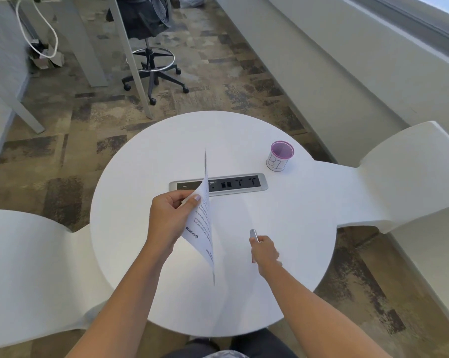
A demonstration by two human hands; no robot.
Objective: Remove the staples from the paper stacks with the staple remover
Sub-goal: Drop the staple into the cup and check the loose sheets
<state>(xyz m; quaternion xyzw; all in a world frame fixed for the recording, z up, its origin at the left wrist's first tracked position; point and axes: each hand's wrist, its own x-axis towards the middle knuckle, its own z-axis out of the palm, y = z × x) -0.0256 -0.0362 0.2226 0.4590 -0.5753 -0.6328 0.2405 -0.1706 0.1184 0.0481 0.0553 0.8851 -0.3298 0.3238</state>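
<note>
The paper stack (204,223) hangs edge-on above the middle of the round white desk (146,161), pinched at one side between thumb and fingers of the left hand (170,218). To its right, the right hand (266,250) is closed around a slim silver staple remover (254,235), apart from the paper. Behind lie a power strip (241,182) and a purple-rimmed cup (280,156)
</note>
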